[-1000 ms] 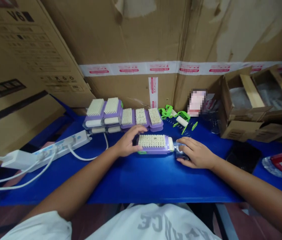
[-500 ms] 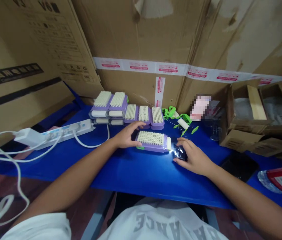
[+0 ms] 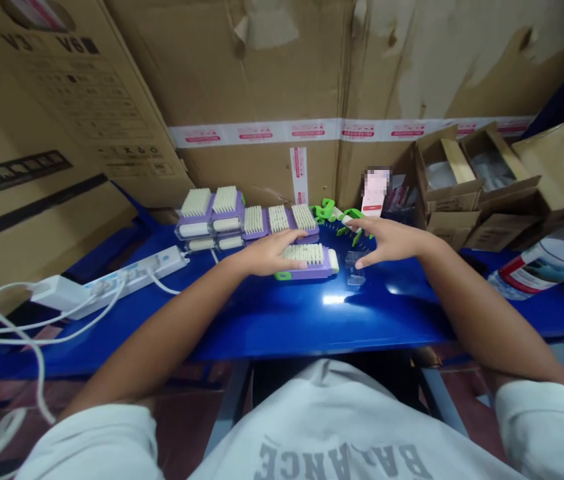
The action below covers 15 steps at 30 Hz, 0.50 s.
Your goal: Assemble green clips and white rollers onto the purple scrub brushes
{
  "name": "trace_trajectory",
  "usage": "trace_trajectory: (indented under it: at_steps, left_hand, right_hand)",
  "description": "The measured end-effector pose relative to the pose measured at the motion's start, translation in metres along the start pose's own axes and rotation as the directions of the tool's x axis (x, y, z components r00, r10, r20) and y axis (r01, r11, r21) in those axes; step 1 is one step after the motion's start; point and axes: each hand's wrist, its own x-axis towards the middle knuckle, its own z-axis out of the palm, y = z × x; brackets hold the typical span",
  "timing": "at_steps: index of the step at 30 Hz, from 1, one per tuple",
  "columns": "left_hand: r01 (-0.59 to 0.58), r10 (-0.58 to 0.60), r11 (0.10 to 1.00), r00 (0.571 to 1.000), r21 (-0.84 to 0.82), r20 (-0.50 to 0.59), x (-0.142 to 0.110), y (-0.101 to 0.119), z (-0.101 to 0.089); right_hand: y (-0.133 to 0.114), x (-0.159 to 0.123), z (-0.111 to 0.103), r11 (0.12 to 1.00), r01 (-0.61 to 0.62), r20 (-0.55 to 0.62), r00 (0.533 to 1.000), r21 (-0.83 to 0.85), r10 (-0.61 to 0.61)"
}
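A purple brush (image 3: 307, 261) with cream bristles and a green tab lies on the blue table (image 3: 282, 320). My left hand (image 3: 265, 252) rests on its left end, fingers spread flat over the bristles. To the brush's right a small clear plastic piece (image 3: 355, 267) sits on the table. My right hand (image 3: 387, 240) hovers just above it, thumb pointing down near it, fingers stretched toward loose green and white parts (image 3: 345, 220) at the back.
Several finished purple brushes (image 3: 242, 220) are stacked at the back left. A white power strip (image 3: 132, 273) with cables lies left. Open cardboard boxes (image 3: 462, 180) stand right, beside a red-and-white roll (image 3: 537, 263). Large cartons (image 3: 262, 87) wall in the back.
My right hand has lifted off the clear piece beside the brush and reached back toward the green parts. My left hand stays on the brush. The view tilted.
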Motion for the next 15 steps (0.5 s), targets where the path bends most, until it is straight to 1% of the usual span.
trace_trajectory:
  at_steps: [2, 4, 5, 9, 11, 13, 15]
  left_hand:
    - [0.041, -0.039, 0.999, 0.998, 0.032, -0.05, -0.003, 0.003, 0.004]
    - [0.053, -0.047, 0.997, 0.993, 0.049, -0.113, -0.009, 0.004, 0.011]
    - [0.054, -0.047, 0.997, 0.991, 0.056, -0.126, -0.012, 0.004, 0.014]
    - [0.064, -0.052, 0.993, 0.992, 0.104, -0.112, -0.018, 0.005, 0.023]
    - [0.071, -0.054, 0.988, 0.991, 0.134, -0.126, -0.017, 0.006, 0.025]
    - [0.083, -0.059, 0.983, 0.987, 0.161, -0.148, -0.015, 0.006, 0.027]
    - [0.105, -0.078, 0.98, 0.984, 0.171, -0.157, -0.014, 0.005, 0.029]
  right_hand:
    - [-0.005, -0.004, 0.006, 0.999, -0.02, 0.011, 1.0, -0.037, 0.02]
    - [-0.012, -0.009, 0.013, 0.997, -0.031, 0.033, 0.999, -0.07, 0.033]
    - [-0.015, -0.011, 0.017, 0.996, -0.035, 0.055, 0.998, -0.082, 0.039]
    - [-0.024, -0.007, 0.028, 0.991, -0.059, 0.178, 0.981, -0.123, 0.08]
    - [-0.025, -0.003, 0.032, 0.99, -0.066, 0.225, 0.97, -0.125, 0.093]
    - [-0.024, -0.001, 0.035, 0.992, -0.066, 0.23, 0.969, -0.111, 0.091]
    - [-0.021, -0.001, 0.037, 0.994, -0.058, 0.211, 0.975, -0.09, 0.076]
